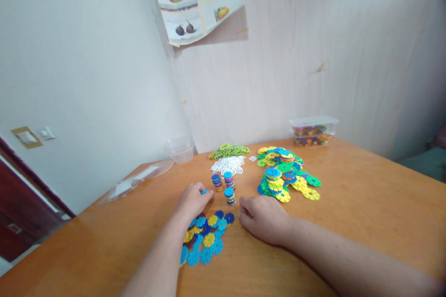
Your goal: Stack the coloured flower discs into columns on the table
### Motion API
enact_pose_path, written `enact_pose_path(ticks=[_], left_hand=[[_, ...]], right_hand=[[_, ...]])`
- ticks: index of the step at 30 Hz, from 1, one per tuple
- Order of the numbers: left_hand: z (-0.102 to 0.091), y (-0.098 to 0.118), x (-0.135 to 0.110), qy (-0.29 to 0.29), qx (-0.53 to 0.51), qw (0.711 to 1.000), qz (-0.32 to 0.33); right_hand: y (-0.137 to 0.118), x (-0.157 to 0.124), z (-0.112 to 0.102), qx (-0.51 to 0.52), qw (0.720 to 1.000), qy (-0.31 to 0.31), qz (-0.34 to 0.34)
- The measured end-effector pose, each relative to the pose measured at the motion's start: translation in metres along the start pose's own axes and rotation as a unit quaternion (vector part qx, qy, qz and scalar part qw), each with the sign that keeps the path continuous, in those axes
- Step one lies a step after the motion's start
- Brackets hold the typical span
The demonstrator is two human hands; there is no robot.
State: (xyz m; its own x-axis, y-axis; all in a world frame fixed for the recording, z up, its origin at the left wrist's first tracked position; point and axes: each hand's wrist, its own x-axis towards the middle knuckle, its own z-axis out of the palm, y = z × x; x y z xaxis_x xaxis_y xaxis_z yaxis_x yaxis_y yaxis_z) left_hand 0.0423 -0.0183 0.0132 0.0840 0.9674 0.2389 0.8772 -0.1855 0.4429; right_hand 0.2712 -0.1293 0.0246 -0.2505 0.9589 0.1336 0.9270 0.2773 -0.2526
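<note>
My left hand (193, 199) pinches a blue notched disc (204, 191) between thumb and fingers, just left of three small stacks. The front stack (230, 197) has a blue disc on top; behind it stand a dark-blue-topped stack (216, 183) and a light-blue-topped stack (229, 180). Below my left hand, partly covered by the forearm, spreads a loose pile of blue, yellow and brown discs (206, 255). Resting on the table right of the front stack, my right hand (264, 219) has its fingers curled closed; what they hold, if anything, is hidden.
Larger yellow, green and blue flower discs (285, 178) are heaped at right. White flat pieces (228, 165) and green pieces (229, 151) lie behind the stacks. A clear tub (179, 150), clear lids (137, 178) and a filled lidded box (313, 131) stand along the table's (365, 204) far edges.
</note>
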Motion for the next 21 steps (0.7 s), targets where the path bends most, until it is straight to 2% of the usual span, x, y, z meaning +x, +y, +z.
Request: enact_pose_path(ticks=[12,18,21], left_hand=[[-0.0024,-0.0055,0.0005,-0.017,-0.047,0.999,-0.004],[0.002,-0.0045,0.001,-0.002,0.049,0.998,0.049],[0.0008,-0.0036,0.0011,-0.012,0.062,0.997,0.052]], right_hand=[[0.0034,0.0013,0.0073,0.002,0.999,0.03,-0.014],[0.0027,0.0011,0.006,0.003,1.0,0.027,-0.013],[0.0034,0.0018,0.0074,0.003,0.999,0.031,-0.016]])
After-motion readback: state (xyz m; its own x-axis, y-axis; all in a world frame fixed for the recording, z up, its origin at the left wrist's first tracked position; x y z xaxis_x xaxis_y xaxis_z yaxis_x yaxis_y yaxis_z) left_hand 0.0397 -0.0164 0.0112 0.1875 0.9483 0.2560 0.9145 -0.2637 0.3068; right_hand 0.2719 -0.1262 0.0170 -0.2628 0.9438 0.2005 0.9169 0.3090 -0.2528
